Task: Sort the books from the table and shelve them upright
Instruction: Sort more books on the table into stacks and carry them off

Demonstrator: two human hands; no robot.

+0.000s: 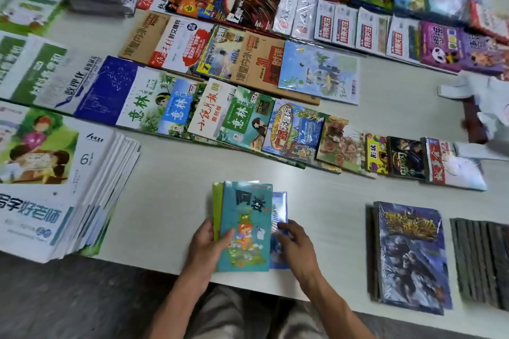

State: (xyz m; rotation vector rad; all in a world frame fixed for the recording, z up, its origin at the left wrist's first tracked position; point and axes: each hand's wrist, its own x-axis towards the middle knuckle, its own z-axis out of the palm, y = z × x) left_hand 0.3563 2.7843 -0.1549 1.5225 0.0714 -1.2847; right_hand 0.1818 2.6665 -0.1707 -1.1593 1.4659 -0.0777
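Note:
A small stack of thin books lies near the table's front edge, topped by a teal book (246, 217) with a cartoon cover. My left hand (207, 246) grips the stack's left side, thumb over the teal cover. A green book edge (217, 206) shows under it on the left. On the right a blue glossy book (279, 209) sticks out from beneath the teal one, and my right hand (296, 246) holds its lower right edge with curled fingers. The stack lies flat on the white table (176, 201).
Rows of overlapping magazines (239, 118) cover the middle and far table. A tall workbook stack (55, 187) sits at the left front. A dark shrink-wrapped book pile (410, 256) and a grey pile (482, 261) lie at the right front. Crumpled white wrapping (484, 107) is at the right.

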